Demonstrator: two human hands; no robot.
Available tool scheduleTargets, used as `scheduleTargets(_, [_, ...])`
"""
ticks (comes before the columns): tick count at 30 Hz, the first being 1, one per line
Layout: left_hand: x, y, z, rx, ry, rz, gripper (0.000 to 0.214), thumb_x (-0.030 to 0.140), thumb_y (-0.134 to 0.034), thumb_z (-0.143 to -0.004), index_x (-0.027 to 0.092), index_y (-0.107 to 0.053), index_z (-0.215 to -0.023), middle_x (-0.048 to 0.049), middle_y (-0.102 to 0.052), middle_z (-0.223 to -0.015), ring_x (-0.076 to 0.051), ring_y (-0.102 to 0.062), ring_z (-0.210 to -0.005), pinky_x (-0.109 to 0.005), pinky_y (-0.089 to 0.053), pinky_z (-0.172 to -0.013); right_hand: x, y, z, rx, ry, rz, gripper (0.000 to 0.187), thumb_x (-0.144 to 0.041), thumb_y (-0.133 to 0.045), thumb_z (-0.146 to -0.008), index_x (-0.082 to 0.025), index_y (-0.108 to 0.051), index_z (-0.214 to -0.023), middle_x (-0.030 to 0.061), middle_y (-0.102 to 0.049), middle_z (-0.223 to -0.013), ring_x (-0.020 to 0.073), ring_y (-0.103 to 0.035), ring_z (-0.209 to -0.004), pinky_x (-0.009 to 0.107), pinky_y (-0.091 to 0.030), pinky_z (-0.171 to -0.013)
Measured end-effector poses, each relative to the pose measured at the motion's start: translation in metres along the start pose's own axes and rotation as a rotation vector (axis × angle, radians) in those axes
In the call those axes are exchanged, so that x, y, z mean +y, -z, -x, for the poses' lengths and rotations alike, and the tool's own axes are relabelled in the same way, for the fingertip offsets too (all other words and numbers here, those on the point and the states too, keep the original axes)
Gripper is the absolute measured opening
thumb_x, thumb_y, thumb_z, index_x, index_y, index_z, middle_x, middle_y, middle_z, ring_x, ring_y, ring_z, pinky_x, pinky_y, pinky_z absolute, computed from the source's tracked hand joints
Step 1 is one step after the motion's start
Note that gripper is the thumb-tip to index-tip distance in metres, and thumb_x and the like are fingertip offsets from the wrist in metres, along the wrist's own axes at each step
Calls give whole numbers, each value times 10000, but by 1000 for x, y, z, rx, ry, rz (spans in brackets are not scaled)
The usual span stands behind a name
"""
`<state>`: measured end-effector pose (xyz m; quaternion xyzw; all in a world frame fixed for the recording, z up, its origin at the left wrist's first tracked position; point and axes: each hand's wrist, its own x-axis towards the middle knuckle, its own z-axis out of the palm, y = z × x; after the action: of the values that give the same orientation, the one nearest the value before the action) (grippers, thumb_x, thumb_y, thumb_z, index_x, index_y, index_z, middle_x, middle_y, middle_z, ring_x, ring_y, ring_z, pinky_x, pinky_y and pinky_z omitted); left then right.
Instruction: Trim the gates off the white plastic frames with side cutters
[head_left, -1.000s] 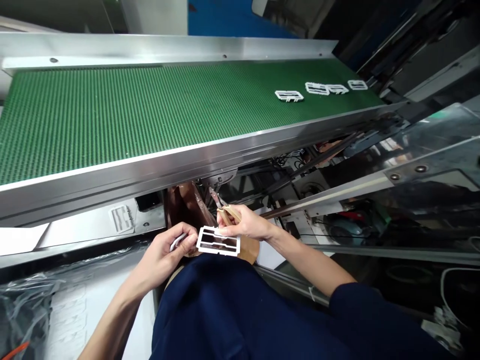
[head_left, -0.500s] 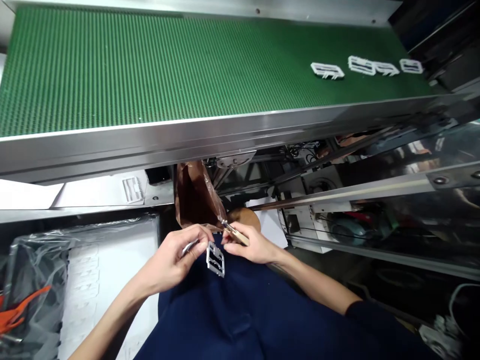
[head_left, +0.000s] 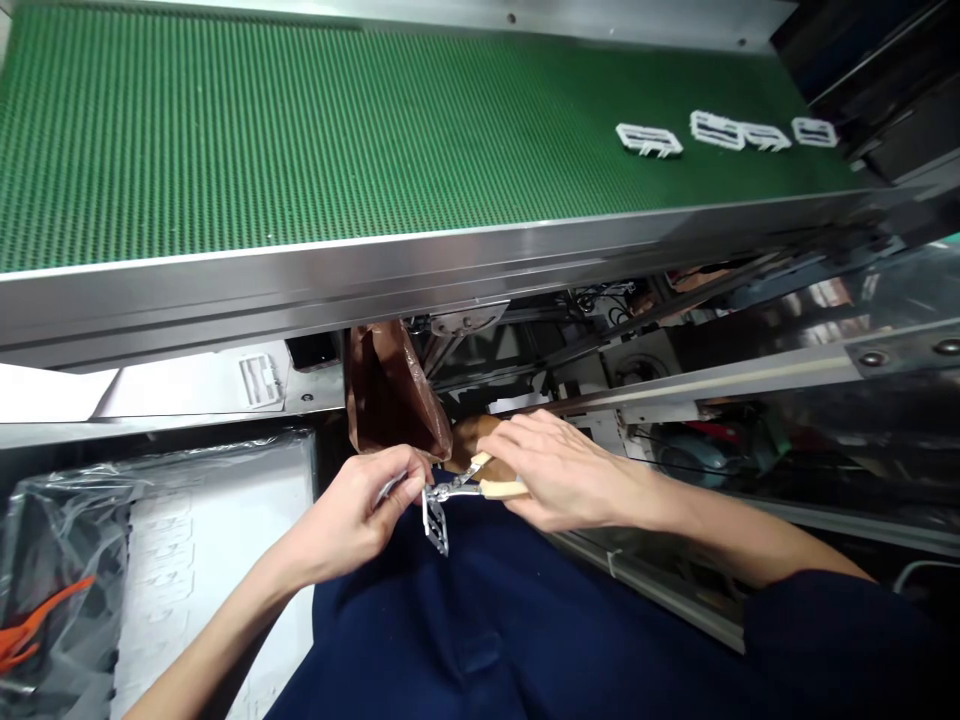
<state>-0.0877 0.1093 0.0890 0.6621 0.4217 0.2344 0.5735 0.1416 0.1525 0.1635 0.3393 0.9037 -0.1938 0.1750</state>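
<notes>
Pinched in the fingers of my left hand [head_left: 375, 505] is a white plastic frame [head_left: 436, 525] with slots, hanging tilted in front of my dark blue clothing. My right hand [head_left: 559, 470] grips nippers [head_left: 501, 490] with pale yellow handles spread apart. Their metal jaws reach the upper edge of the frame beside my left fingertips; whether they bite into it I cannot tell. Just behind my hands hangs an open brown plastic bag [head_left: 394, 400].
Several similar white frames lie at the right of the green conveyor belt [head_left: 300, 140], with a metal rail [head_left: 420, 262] along its front. Another frame [head_left: 260, 380] rests on paper at left. Below it is a plastic-lined box [head_left: 217, 520] with orange-handled pliers [head_left: 37, 625].
My right hand has turned and opened the nippers, bringing their jaws left to the frame's edge. The frame has rotated to a more edge-on view in my left hand.
</notes>
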Motion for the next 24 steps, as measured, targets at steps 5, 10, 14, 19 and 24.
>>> scheduleTargets(5, [-1, 0, -1, -4, -3, -12, 222, 317, -389, -928, 177, -479, -780, 2, -525, -751, -146, -455, -675, -261, -348, -622, 1, 6, -1, -13, 27, 60, 262, -258, -496, -756, -160, -500, -999, 70, -534, -932, 201, -484, -831, 339, -353, -767])
scheduleTargets(10, [-1, 0, -4, -7, -6, -22, 219, 316, -393, -924, 176, -485, -783, 3, -519, -738, -144, -447, -661, -261, -343, -607, 0, 13, -3, -26, 68, 130, 272, -253, -482, -764, -150, -493, -1016, 77, -537, -927, 223, -487, -879, 368, -346, -811])
scheduleTargets(14, [-1, -1, -6, -21, 0, -15, 216, 309, -399, -922, 176, -486, -775, 8, -513, -719, -140, -437, -647, -257, -339, -593, -2, 24, -5, -18, 110, 249, 219, -268, -460, -803, -137, -515, -971, 109, -548, -959, 239, -500, -910, 387, -336, -839])
scheduleTargets(19, [-6, -5, -9, -24, 0, 28, 215, 308, -411, -921, 174, -490, -773, 9, -515, -721, -137, -430, -655, -256, -343, -607, 0, 35, -16, -107, 136, 248, 156, -234, -441, -804, -152, -561, -864, 76, -583, -760, 209, -552, -708, 303, -323, -634])
scheduleTargets(24, [-17, -13, -12, 23, 65, 302, 199, 334, -437, -917, 177, -491, -807, 6, -521, -761, -139, -456, -711, -261, -366, -671, 16, 33, -20, -136, -9, 146, 170, -264, -472, -770, -178, -591, -856, 52, -612, -704, 178, -555, -589, 256, -217, -521])
